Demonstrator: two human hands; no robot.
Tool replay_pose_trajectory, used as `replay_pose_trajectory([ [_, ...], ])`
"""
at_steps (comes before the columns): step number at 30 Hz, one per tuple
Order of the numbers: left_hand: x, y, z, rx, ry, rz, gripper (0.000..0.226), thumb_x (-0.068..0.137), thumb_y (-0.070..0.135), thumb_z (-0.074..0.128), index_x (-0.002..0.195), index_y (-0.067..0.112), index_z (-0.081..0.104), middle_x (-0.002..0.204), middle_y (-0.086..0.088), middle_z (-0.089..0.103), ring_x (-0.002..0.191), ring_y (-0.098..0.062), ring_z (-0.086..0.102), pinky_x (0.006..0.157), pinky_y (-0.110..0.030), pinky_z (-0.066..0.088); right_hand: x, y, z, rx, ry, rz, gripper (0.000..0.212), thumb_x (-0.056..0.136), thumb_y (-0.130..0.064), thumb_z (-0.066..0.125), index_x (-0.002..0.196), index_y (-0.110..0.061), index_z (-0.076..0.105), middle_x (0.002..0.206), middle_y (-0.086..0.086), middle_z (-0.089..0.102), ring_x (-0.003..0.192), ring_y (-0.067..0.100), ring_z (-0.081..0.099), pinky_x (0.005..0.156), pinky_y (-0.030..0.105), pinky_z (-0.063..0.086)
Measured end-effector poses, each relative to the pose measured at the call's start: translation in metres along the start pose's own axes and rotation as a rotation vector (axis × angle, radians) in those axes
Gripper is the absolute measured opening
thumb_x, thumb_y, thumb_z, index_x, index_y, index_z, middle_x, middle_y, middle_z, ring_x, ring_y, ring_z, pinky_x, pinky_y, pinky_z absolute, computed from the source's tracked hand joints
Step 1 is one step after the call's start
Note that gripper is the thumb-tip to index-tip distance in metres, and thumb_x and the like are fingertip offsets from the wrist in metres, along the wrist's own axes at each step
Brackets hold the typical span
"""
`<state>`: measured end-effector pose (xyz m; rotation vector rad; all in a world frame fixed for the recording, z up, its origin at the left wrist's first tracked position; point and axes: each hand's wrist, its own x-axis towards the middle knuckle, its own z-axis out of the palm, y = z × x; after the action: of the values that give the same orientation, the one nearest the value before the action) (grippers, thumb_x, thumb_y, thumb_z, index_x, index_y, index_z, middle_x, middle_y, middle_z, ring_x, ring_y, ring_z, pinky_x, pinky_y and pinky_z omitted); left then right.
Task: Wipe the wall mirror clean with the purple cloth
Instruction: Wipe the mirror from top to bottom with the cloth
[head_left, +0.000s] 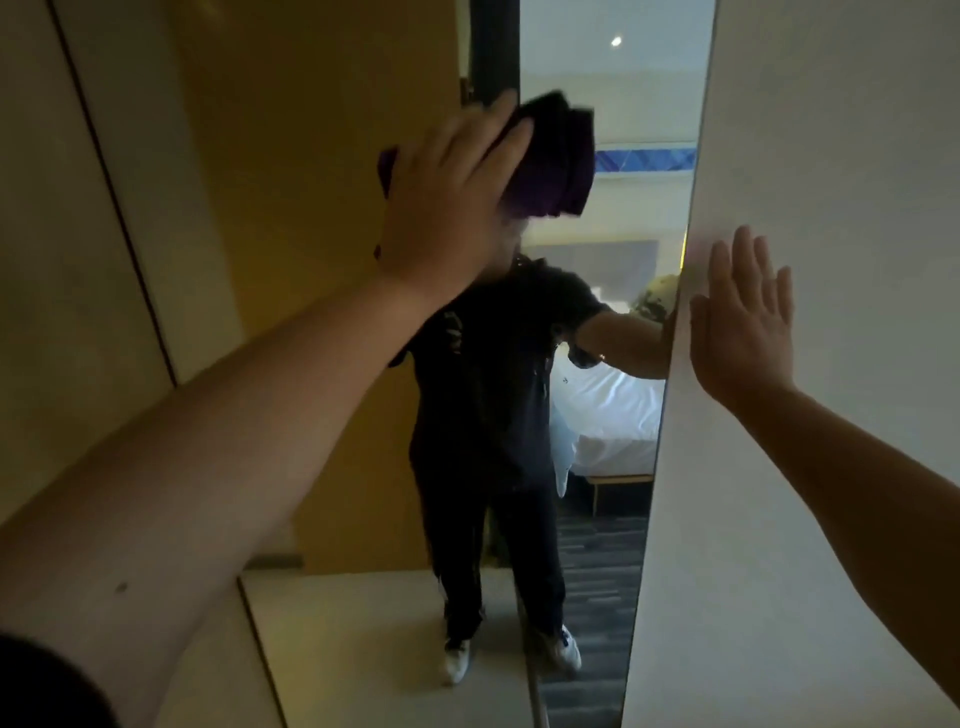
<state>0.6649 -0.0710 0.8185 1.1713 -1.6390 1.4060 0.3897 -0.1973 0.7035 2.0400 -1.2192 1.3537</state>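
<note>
A tall wall mirror (322, 218) fills the middle of the head view, running from the top edge down to the floor. My left hand (447, 208) presses a folded purple cloth (550, 161) flat against the upper part of the glass. The cloth sticks out past my fingers to the right, and a corner shows left of my palm. My right hand (743, 322) lies flat with fingers spread on the white wall (831, 156) just right of the mirror's edge, holding nothing. The mirror reflects a person in dark clothes and white shoes.
A beige panelled wall (78, 234) with a dark seam stands left of the mirror. The white wall juts forward at the mirror's right edge. The reflection shows a bed with white sheets, a yellow-brown door and dark patterned carpet.
</note>
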Motion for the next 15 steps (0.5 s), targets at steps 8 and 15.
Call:
replay_pose_trajectory([
  [8, -0.067, 0.065, 0.049, 0.132, -0.106, 0.103, 0.055, 0.097, 0.030, 0.050, 0.148, 0.011, 0.043, 0.158, -0.011, 0.034, 0.146, -0.031, 0.030, 0.117, -0.050, 0.021, 0.005, 0.030, 0.036, -0.005, 0.063, -0.106, 0.059, 0.106, -0.036, 0.024, 0.157, -0.010, 0.010, 0.165, 0.015, 0.006, 0.152, 0.027, -0.005, 0.123, 0.047, -0.003],
  [15, -0.263, 0.139, 0.078, 0.097, -0.291, 0.247, 0.054, 0.098, 0.023, 0.051, 0.151, 0.020, 0.039, 0.159, -0.001, 0.033, 0.147, -0.025, 0.029, 0.115, -0.046, 0.026, 0.004, 0.034, 0.036, -0.013, 0.058, -0.130, 0.059, 0.107, -0.034, 0.026, 0.158, -0.011, 0.006, 0.166, 0.014, 0.002, 0.150, 0.020, -0.014, 0.123, 0.042, -0.009],
])
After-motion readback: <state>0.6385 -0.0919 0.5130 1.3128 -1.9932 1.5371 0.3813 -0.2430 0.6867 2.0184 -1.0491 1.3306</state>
